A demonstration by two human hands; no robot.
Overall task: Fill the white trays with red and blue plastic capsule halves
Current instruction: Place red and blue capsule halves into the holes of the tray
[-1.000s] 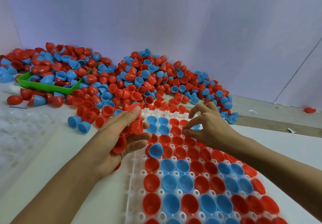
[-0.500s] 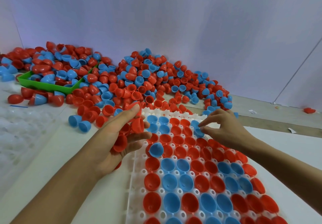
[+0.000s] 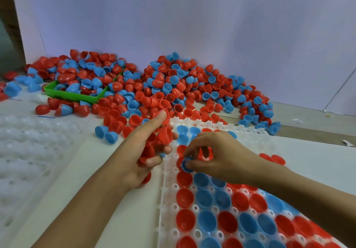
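Capsule pile behind tray; left hand clutching red halves, right hand pinching blue half.

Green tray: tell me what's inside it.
The green tray holds loose red and blue capsule halves. More halves are heaped over its far rim, which hides the tray's floor and back wall.

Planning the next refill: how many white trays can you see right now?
2: one part-filled white tray under the right hand, one empty white tray at far left. More may be stacked underneath, hidden.
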